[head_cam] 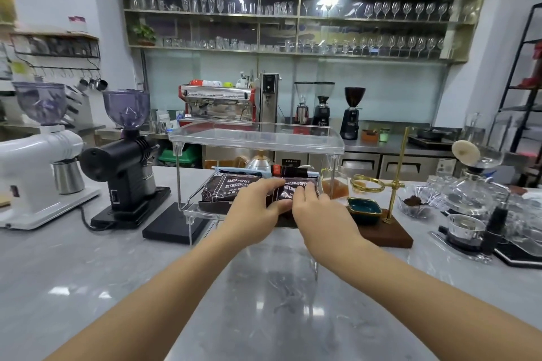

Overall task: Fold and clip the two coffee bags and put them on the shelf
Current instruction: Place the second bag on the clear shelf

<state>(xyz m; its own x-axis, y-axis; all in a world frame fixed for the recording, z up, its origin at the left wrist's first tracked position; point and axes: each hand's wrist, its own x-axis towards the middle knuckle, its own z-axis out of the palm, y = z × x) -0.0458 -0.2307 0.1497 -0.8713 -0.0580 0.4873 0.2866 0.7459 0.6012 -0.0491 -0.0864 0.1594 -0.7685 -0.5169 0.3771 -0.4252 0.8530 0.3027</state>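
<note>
Two dark brown coffee bags with white print stand on the lower tier of a clear acrylic shelf [255, 138] on the grey counter. The left coffee bag [225, 189] has a light blue clip [237, 170] along its folded top. The right coffee bag [296, 186] carries a black clip with a red end [289, 170]. My left hand [255, 209] and my right hand [318, 211] both reach under the shelf's top tier and grip the right bag, covering its lower half.
A black grinder [129, 155] on a black base and a white grinder [38, 161] stand left of the shelf. To the right are a brass pour-over stand [396, 182] on a wooden base, a teal dish [365, 208] and glassware [475, 196].
</note>
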